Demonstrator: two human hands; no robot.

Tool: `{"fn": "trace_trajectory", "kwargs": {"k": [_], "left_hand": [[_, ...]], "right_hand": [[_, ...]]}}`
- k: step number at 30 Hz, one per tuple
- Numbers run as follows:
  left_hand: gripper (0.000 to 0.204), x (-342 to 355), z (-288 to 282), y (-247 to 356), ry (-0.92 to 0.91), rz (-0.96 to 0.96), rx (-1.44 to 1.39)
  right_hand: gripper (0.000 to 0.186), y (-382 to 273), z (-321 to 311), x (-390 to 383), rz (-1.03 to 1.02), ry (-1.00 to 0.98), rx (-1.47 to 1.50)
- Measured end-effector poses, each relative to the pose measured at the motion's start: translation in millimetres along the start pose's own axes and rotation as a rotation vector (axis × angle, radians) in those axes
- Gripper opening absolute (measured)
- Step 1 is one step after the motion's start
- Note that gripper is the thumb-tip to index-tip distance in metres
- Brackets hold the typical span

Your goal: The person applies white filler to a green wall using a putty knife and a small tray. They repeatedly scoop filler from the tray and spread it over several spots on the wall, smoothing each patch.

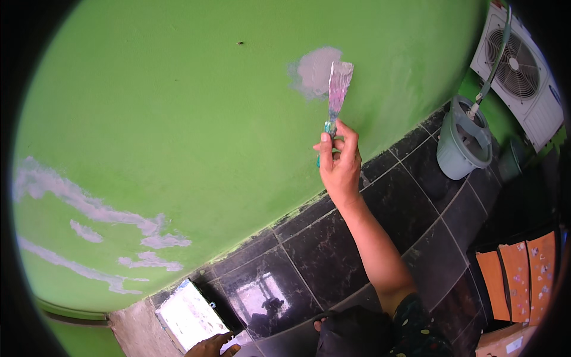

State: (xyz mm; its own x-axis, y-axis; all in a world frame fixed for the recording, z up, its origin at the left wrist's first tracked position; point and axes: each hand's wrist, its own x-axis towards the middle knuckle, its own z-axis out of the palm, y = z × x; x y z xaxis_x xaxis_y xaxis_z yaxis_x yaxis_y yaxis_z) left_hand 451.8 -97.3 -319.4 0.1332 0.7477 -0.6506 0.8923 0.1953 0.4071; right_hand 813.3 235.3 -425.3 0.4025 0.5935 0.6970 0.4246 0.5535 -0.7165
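Note:
My right hand [342,157] grips a putty knife by its teal handle, the paint-smeared blade [339,89] pointing up just beside a pale lilac filler patch [312,68] on the green wall [172,107]. More lilac streaks [89,202] mark the wall's lower left. Low in the picture, my left hand [211,348] is partly cut off, fingers curved and apart, near a bright white rectangular board or box [184,312] on the dark tiles; whether it touches it I cannot tell.
Dark tiled floor [386,208] runs along the wall's foot. At right are a white outdoor air-conditioner unit [496,101], a grey-green bucket [461,154] with a pipe, orange panels [514,279] and a cardboard box [499,342]. My dark-clothed knee [351,336] shows at the bottom.

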Motion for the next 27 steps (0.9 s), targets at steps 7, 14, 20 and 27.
{"fn": "trace_trajectory", "kwargs": {"k": [7, 14, 20, 27], "left_hand": [[0.048, -9, -4, 7, 0.031, -0.015, -0.003], [0.047, 2, -1, 2, 0.004, 0.003, 0.008], [0.045, 5, 2, -2, 0.029, 0.040, 0.011], [0.045, 5, 3, -2, 0.045, 0.061, 0.022]], "right_hand": [[0.038, 14, 4, -2, -0.095, -0.068, -0.166], [0.036, 26, -12, -27, -0.057, -0.033, -0.120], [0.034, -8, -5, 37, -0.195, 0.014, -0.170], [0.034, 29, -19, -35, -0.173, -0.067, -0.221]]}}
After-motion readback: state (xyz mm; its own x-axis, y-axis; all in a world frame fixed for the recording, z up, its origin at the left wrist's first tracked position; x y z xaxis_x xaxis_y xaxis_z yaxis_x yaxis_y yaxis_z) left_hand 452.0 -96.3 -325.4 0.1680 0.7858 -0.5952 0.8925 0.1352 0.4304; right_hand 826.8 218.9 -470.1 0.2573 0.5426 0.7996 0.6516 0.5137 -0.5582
